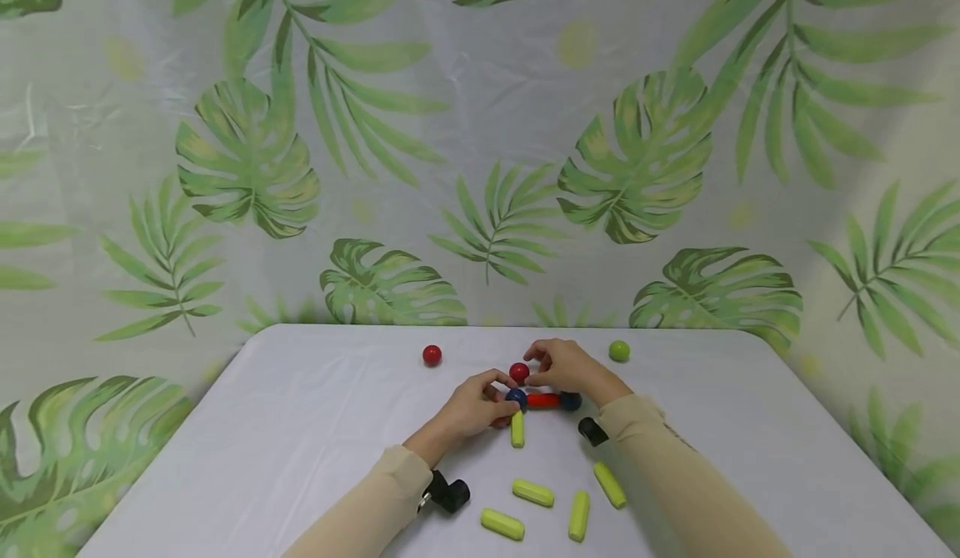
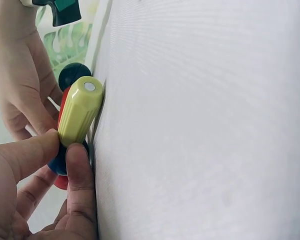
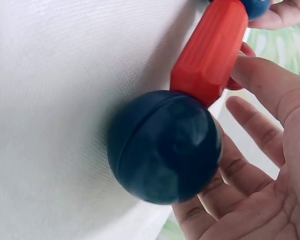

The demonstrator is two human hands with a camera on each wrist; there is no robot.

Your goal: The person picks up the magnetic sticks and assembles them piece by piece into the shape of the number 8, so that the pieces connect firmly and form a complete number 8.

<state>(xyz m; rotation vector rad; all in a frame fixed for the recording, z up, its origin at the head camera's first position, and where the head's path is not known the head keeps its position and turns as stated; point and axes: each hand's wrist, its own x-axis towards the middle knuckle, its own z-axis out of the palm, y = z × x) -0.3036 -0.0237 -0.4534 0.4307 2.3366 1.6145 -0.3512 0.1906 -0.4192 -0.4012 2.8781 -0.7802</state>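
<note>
In the head view, my left hand holds a dark blue ball where a yellow-green rod joins it. The left wrist view shows thumb and forefinger pinching at that joint, the yellow-green rod pointing toward the camera. A red rod links this ball to a second dark blue ball, seen large in the right wrist view. My right hand is behind the red rod, fingers loosely bent and parted, beside a red ball. Whether its thumb touches that ball is unclear.
Several loose yellow-green rods, one of them a slanted rod, lie on the white table nearer the front. Another red ball is at the back left, a green ball at the back right. Behind hangs a leaf-patterned sheet.
</note>
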